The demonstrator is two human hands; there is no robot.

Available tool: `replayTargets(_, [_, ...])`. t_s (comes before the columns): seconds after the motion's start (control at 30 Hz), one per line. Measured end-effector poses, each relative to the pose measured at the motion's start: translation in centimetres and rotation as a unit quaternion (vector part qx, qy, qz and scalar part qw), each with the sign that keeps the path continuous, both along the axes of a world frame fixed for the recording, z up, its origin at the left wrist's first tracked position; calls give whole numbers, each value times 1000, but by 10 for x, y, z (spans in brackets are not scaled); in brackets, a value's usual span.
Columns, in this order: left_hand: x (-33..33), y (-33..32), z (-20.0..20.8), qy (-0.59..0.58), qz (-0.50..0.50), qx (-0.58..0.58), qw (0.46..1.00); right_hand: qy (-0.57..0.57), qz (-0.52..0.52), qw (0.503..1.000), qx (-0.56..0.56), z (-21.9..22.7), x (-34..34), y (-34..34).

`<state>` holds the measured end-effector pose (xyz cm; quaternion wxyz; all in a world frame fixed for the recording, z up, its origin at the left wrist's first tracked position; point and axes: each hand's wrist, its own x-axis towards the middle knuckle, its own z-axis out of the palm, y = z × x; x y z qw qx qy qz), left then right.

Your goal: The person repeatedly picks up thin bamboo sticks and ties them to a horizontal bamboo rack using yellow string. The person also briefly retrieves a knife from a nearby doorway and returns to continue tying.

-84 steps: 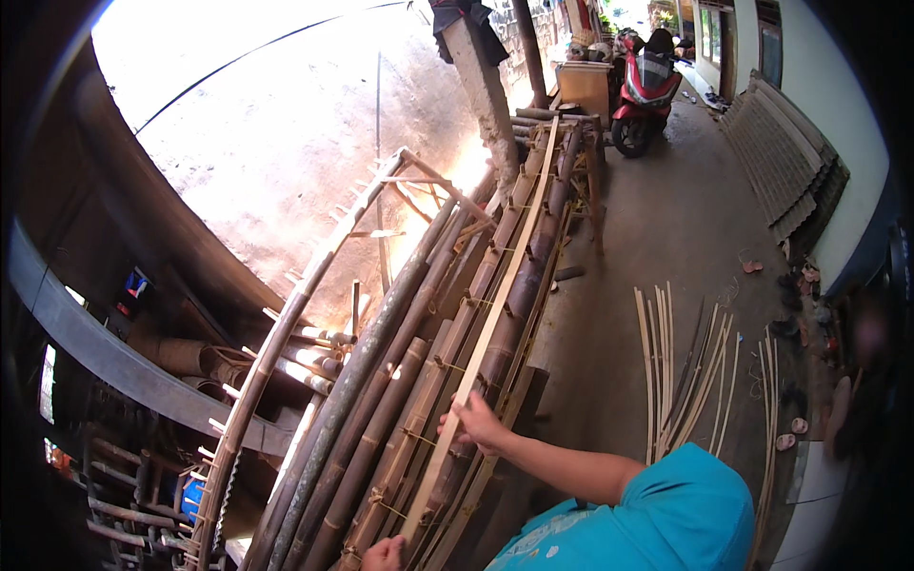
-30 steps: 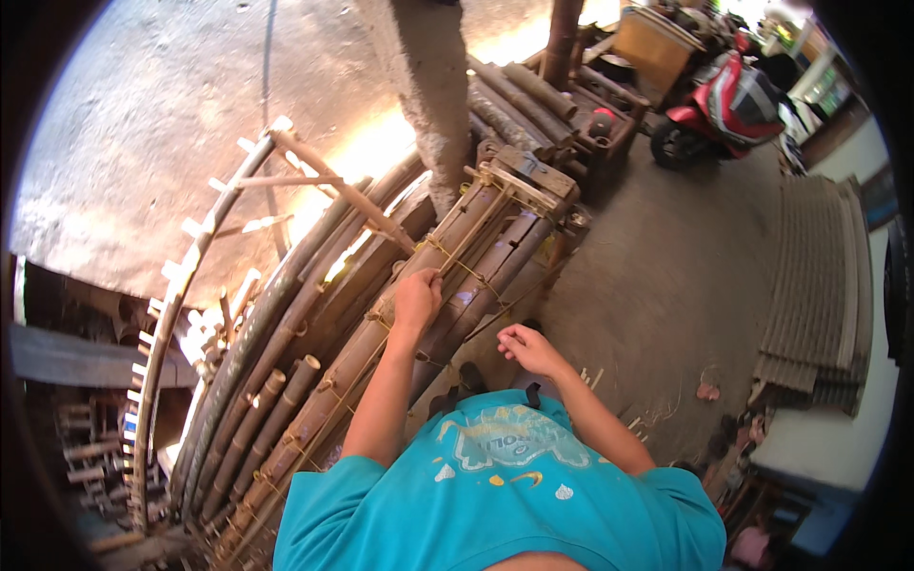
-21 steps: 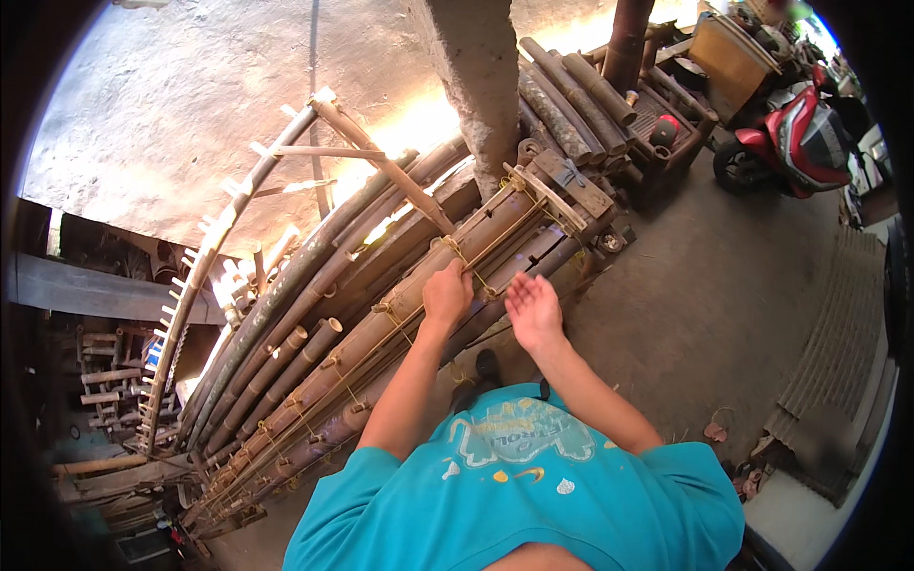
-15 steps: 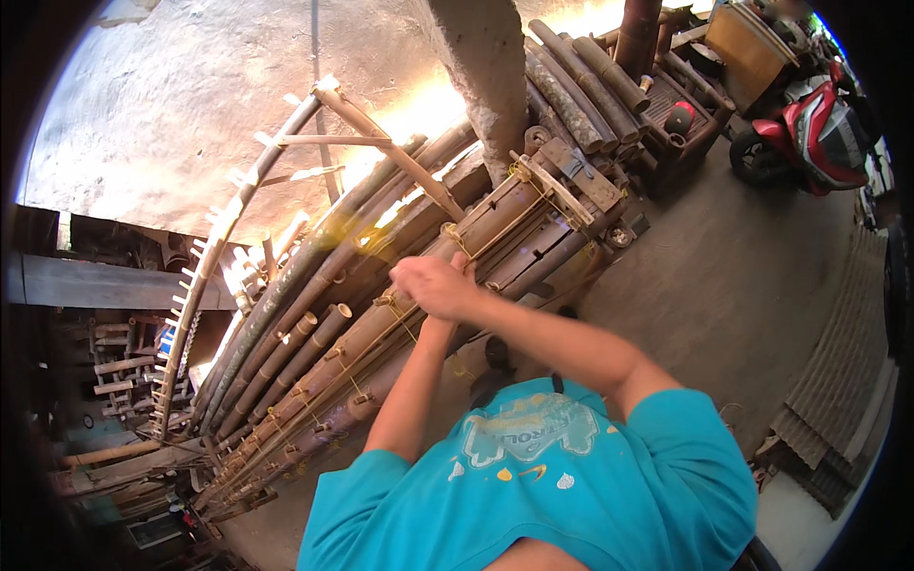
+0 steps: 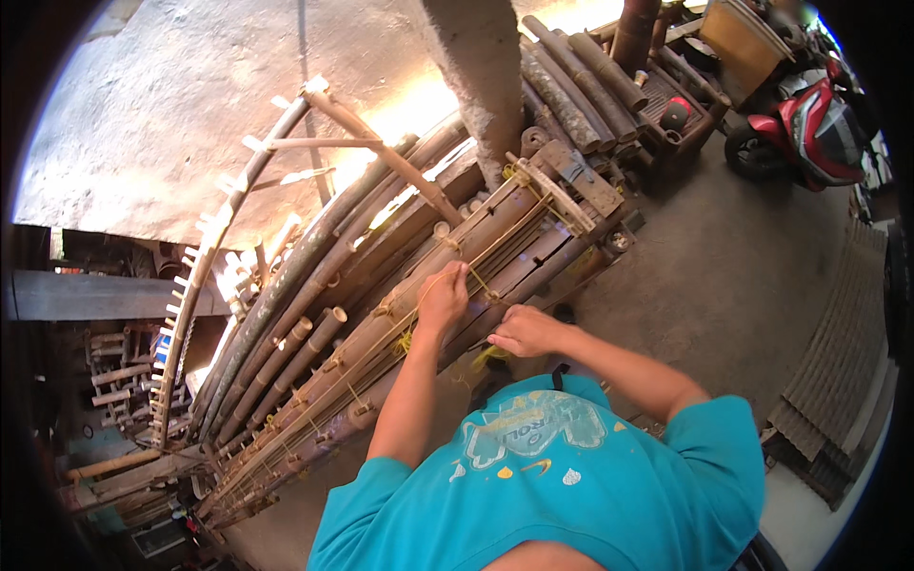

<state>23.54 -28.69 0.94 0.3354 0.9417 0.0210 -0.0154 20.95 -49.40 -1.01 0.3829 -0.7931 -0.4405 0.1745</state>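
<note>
Long bamboo poles [image 5: 419,293] lie side by side in a frame before me, bound at intervals with thin yellow twine [image 5: 486,287]. My left hand [image 5: 444,300] is closed over the far pole, pinching a strand of the twine that loops out beside its fingers. My right hand [image 5: 528,331], curled closed, is at the near side of the poles, apart from the left. A yellow-green tuft of twine [image 5: 490,357] hangs just under it, and its fingertips are partly hidden. Short pegs [image 5: 447,235] stick up from the poles.
A curved bamboo arch with pegs [image 5: 217,233] rises at the left. Thick bamboo lengths [image 5: 576,90] are stacked beside a concrete post [image 5: 476,86]. A red motorbike [image 5: 809,133] stands at the far right, with corrugated sheets [image 5: 828,333] nearer on the grey floor [image 5: 705,276].
My hands were together over the far pole and have separated. The right one has moved right and toward me; the left stays near the pole. A twine strand now shows by the left hand.
</note>
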Motion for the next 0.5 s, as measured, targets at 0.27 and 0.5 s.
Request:
replayTargets(0.27, [119, 9, 21, -109, 98, -134, 980, -16, -35, 992, 121, -1, -20, -2])
replayTargets(0.5, [149, 23, -2, 160, -46, 331, 929, 90, -313, 934, 146, -17, 13, -76])
